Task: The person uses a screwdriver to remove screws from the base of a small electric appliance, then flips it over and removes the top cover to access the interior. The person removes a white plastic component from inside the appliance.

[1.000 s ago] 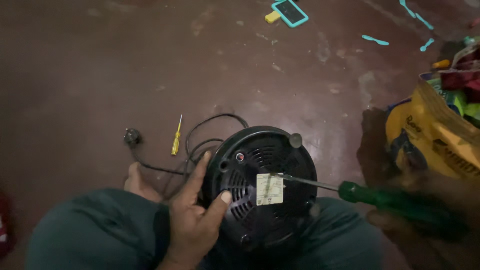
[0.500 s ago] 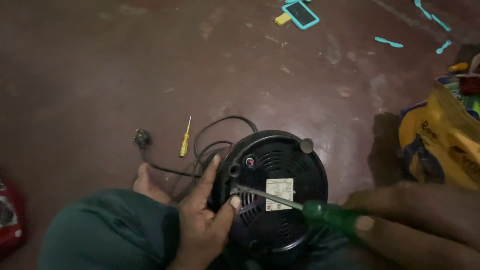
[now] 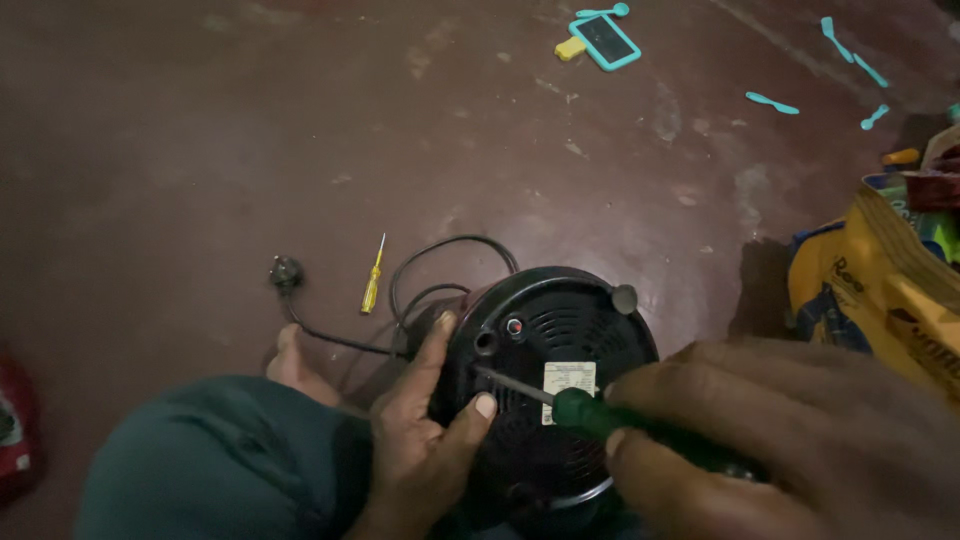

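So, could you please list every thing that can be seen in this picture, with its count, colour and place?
Round appliance base: one, black with a white label, underside up, bottom centre.
Power cord with plug: one, black, on the floor left of the base.
Small screwdriver: one, yellow, lying on the floor beside the cord.
Green-handled screwdriver: one, its tip near a hole at the base's left rim.
Bag: one, yellow, right edge.
Teal frame: one, top centre of the floor.
Teal pieces: several, top right.
Red object: one, left edge, unclear.
Floor: dark reddish brown.
Left hand: steadies the base.
Right hand: grips the green-handled screwdriver.
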Demonstrator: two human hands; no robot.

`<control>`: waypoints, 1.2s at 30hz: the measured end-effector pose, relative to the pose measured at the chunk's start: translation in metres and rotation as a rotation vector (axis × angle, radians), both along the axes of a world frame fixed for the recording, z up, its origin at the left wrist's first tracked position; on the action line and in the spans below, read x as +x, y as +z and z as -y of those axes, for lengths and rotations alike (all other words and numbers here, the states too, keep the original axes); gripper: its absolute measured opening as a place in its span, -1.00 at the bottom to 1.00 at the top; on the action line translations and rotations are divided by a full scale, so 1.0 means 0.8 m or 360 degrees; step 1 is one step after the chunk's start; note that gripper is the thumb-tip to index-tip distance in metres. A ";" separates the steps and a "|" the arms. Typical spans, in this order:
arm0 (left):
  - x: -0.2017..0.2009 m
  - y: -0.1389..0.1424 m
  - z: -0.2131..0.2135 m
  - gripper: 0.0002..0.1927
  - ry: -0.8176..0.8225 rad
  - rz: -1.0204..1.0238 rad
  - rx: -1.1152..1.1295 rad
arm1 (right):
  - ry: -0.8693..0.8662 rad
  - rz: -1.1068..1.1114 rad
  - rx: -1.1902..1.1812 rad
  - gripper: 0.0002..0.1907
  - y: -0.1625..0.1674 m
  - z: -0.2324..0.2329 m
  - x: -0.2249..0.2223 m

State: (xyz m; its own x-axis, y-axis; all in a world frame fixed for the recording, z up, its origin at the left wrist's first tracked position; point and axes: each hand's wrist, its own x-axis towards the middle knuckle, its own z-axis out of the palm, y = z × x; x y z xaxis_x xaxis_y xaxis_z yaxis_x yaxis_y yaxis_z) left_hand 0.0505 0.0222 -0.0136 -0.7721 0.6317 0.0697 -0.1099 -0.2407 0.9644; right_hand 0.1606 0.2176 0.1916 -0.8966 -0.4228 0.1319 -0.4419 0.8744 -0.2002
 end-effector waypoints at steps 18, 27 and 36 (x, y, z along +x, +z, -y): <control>-0.004 0.004 -0.006 -0.25 0.0162 -0.0300 -0.0205 | -0.0260 0.0116 0.0575 -0.52 0.022 0.006 -0.016; -0.006 0.006 -0.009 -0.27 0.0238 -0.0461 -0.0212 | -0.0336 0.0189 0.0595 -0.64 0.032 0.004 -0.029; -0.010 0.008 -0.012 -0.29 0.0220 -0.0489 -0.0338 | -0.0234 0.0081 0.0504 -0.65 0.026 0.002 -0.032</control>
State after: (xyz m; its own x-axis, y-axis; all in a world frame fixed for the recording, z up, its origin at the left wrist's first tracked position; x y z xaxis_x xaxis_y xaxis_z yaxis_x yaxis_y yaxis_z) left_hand 0.0427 0.0315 -0.0076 -0.8144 0.5485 0.1896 0.2107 -0.0249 0.9772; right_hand 0.1351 0.2157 0.2121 -0.9530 -0.3012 -0.0317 -0.3028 0.9503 0.0723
